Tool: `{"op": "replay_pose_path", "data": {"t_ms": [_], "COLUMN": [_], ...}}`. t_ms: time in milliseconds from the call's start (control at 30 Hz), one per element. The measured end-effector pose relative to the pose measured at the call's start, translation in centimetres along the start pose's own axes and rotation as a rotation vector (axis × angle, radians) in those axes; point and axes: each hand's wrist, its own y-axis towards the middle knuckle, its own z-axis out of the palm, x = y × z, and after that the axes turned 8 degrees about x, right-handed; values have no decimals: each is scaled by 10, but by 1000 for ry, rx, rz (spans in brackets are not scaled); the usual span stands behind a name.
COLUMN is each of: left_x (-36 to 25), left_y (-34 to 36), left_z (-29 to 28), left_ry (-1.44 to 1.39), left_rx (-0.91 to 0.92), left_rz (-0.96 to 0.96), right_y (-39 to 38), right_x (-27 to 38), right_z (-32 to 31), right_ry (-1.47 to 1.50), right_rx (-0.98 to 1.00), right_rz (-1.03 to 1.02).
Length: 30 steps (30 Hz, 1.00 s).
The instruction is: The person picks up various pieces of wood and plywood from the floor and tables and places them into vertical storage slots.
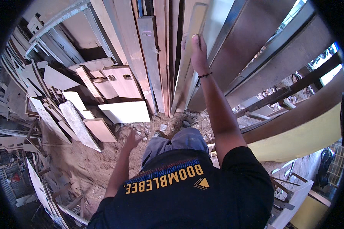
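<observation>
My right hand (198, 50) is raised on an outstretched arm and wrapped round the edge of a long pale wooden plank (185, 68). The thumb lies on the plank's near face, and fingertips show at its left edge. The plank stands nearly upright among other boards, its foot near the ground. Low at my left side hangs my left hand (131, 140), small in view, with its fingers loosely extended and nothing visible in them. The nearest thing to it is a white panel (128, 112) leaning ahead.
Tall boards stand close beside the plank, including a grey one (149, 57) and a wide brown panel (248, 45). Offcuts (78, 124) lean at left. A curved yellow-faced sheet (298, 141) juts in at right. Rubble (163, 127) litters the dirt floor by my feet.
</observation>
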Motion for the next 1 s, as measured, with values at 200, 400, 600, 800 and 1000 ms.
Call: {"op": "replay_pose_path", "data": {"t_ms": [200, 400, 600, 800, 1000], "left_x": [44, -35, -43, -40, -1], "left_y": [-116, -110, -104, -87, -80], "left_z": [67, 75, 82, 64, 42], "left_ry": [-165, -580, -769, -626, -571], "left_rx": [245, 207, -50, -41, 153], "left_rz": [-500, -701, -628, -574, -600], "right_y": [62, 98, 104, 111, 104], "right_x": [-9, -83, -75, -75, -69], "right_z": [17, -7, 33, 27, 40], "right_ry": [132, 53, -580, -743, -634], "right_rx": [70, 0, -244, -242, -297], "right_rz": [32, 54, 3, -15, -21]}}
